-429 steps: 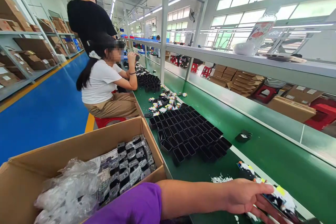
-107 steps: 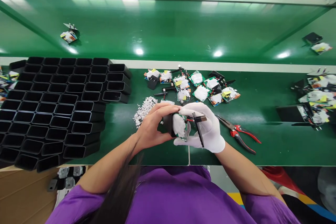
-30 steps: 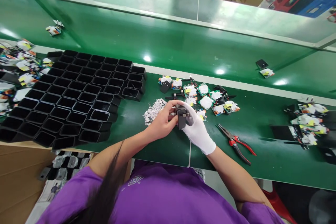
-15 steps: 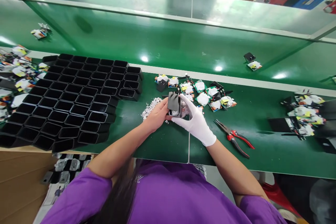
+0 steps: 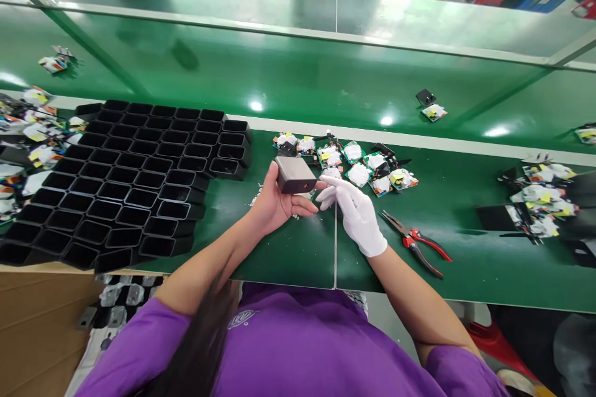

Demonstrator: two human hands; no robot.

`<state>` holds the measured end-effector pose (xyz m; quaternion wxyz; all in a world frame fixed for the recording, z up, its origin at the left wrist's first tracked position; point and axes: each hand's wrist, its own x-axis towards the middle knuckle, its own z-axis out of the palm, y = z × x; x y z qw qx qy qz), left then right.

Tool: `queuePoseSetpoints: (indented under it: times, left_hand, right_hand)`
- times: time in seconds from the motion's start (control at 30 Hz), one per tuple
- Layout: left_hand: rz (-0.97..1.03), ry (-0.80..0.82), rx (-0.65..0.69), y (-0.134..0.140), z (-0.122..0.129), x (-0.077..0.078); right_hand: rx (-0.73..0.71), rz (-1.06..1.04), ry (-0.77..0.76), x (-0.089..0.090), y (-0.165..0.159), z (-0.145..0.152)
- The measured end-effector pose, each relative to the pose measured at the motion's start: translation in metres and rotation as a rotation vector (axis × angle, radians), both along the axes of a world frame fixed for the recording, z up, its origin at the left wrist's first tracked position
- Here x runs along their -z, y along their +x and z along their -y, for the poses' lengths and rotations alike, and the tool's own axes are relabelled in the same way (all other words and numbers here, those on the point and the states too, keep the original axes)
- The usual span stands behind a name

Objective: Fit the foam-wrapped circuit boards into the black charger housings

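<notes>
Left hand (image 5: 272, 208), bare, has fingers curled around the black adapter case (image 5: 295, 175), held above the green bench (image 5: 288, 257). Right hand (image 5: 357, 216), white-gloved: fingers loosely bent, nothing visible in grip, tips just beside the case's right end; can't tell if they touch it. Circuit boards (image 5: 358, 174) lie beyond the hands, needle-nose pliers (image 5: 411, 240) right of the glove, open-topped black housings (image 5: 139, 197) packed in rows at left.

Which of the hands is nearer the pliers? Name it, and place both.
Right. The gloved right hand is just left of the pliers, not touching them. The left hand is farther left, holding the box.
</notes>
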<state>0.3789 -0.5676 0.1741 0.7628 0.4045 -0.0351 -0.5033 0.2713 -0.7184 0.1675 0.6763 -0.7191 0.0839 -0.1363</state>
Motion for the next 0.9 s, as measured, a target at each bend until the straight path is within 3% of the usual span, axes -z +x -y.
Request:
queuePoseSetpoints:
  times: [0.13, 0.27, 0.4, 0.5, 0.57, 0.7, 0.8, 0.9]
  left_hand:
    - [-0.253, 0.0, -0.028, 0.005, -0.001, -0.011]
    - [-0.267, -0.016, -0.007, 0.006, -0.001, -0.009]
    - [0.01, -0.013, 0.054, 0.004, -0.001, 0.006]
    - [0.344, 0.055, -0.029, -0.002, -0.001, 0.017]
    - [0.497, 0.097, -0.079, -0.006, -0.001, 0.021]
    - [0.64, 0.119, -0.018, -0.01, -0.003, 0.023]
    - [0.704, 0.122, -0.013, -0.008, -0.003, 0.024]
    - [0.726, 0.043, -0.114, -0.003, -0.002, 0.026]
  right_hand:
    - [0.017, 0.031, 0.033, 0.001, 0.001, 0.0]
    - [0.014, 0.028, -0.071, 0.003, 0.002, -0.001]
    - [0.067, 0.051, -0.127, 0.003, 0.002, 0.001]
    - [-0.001, 0.094, -0.193, 0.003, 0.002, 0.004]
    - [-0.053, 0.125, -0.322, 0.004, 0.003, 0.005]
    - [-0.052, 0.136, -0.528, 0.002, 0.002, 0.002]
    - [-0.049, 0.061, -0.541, -0.006, 0.006, 0.001]
    - [-0.032, -0.032, -0.484, -0.023, 0.029, 0.011]
